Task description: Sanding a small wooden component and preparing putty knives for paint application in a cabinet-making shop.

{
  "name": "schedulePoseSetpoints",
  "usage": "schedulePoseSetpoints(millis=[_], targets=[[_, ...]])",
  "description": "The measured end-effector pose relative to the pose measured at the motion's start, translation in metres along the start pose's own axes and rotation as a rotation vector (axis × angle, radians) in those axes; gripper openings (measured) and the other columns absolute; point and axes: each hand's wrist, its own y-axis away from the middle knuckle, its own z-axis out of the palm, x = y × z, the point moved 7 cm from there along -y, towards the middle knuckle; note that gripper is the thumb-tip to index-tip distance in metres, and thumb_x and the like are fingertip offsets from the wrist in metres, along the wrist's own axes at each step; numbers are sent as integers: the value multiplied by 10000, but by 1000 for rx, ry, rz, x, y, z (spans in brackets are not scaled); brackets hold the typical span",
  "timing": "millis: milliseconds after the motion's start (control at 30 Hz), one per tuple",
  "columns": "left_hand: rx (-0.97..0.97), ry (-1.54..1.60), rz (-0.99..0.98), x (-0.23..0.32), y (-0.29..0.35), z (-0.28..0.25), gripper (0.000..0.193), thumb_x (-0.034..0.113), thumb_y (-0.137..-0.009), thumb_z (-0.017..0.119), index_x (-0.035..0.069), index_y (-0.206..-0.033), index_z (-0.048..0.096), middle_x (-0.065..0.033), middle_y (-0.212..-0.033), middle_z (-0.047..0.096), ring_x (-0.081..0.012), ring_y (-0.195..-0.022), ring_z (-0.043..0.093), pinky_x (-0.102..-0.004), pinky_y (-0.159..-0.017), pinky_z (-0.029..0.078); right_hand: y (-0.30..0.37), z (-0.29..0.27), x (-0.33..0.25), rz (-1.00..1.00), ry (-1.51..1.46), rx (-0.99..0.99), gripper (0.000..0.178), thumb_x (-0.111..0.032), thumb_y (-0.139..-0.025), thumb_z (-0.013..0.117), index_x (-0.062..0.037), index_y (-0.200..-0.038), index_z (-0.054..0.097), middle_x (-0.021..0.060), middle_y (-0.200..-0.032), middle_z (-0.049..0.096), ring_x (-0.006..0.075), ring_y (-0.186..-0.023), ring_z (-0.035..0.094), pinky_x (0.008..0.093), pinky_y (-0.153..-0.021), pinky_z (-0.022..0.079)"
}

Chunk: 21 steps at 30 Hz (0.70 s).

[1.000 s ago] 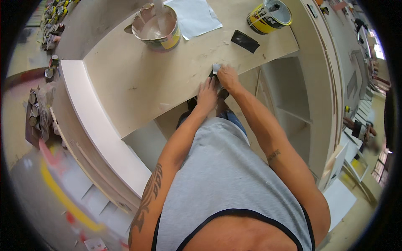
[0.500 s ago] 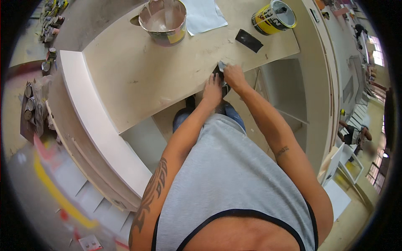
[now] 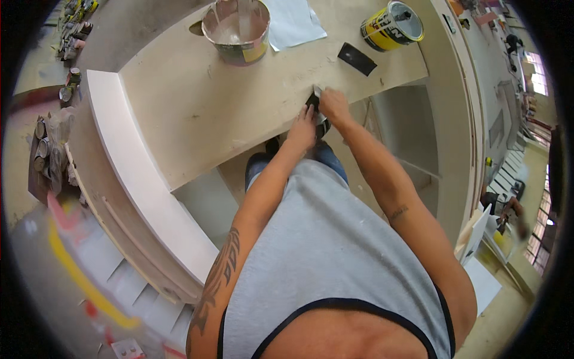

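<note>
My left hand [image 3: 302, 127] is at the front edge of a cream wooden panel [image 3: 239, 102], its fingers on a small black flat piece [image 3: 312, 100]. Beside it, my right hand [image 3: 333, 105] is closed round a thin grey flat piece [image 3: 317, 91] that touches or nearly touches the black one. Fingers hide most of the grey piece, so I cannot tell its kind. Farther right on the panel lies a black rectangular sheet [image 3: 357, 58] with whitish marks.
A smeared bucket [image 3: 240, 52] holding a pale mixture, white paper [image 3: 294, 27] and a yellow-black can [image 3: 382, 37] stand or lie at the panel's far side. Raised boards [image 3: 128, 149] flank it left and right. Another person [image 3: 505, 209] is far off at right.
My hands stay close together at the panel edge, and the grey piece between them now shows at a steeper angle. The distant person at right has shifted posture.
</note>
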Motion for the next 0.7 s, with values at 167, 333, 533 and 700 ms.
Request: schedulePoseSetpoints(millis=[167,333,533,700], targets=[[-43,78,29,-7,-1,-6,698,132,-715,701,-47,-1345,458,-203,-1533,248,-368,-1417,250,-436,-1127,326,18,14,0,-54,88,-50,86,-109,-718,630,-41,-711,683,189,-796,655,348,-719,660,427,-631,513],[-94,49,38,-6,-1,-9,629,166,-802,651,-15,-1368,445,-188,-1528,276,-347,-1423,248,-389,-1138,307,4,-1,11,58,65,31,78,-131,-699,652,-62,-687,688,159,-788,663,330,-746,665,417,-678,518],[-60,136,24,-9,9,-10,589,127,-803,627,11,-1358,468,-167,-1529,281,-321,-1422,264,-395,-1128,327,26,2,6,19,39,-52,73,-125,-686,658,-56,-694,681,154,-792,659,329,-763,665,456,-699,524],[-37,137,49,-11,0,-3,620,114,-789,617,33,-1381,450,-140,-1535,281,-315,-1423,262,-402,-1117,349,23,3,25,105,10,8,84,-93,-702,623,-17,-707,660,182,-816,651,359,-753,664,453,-650,528]])
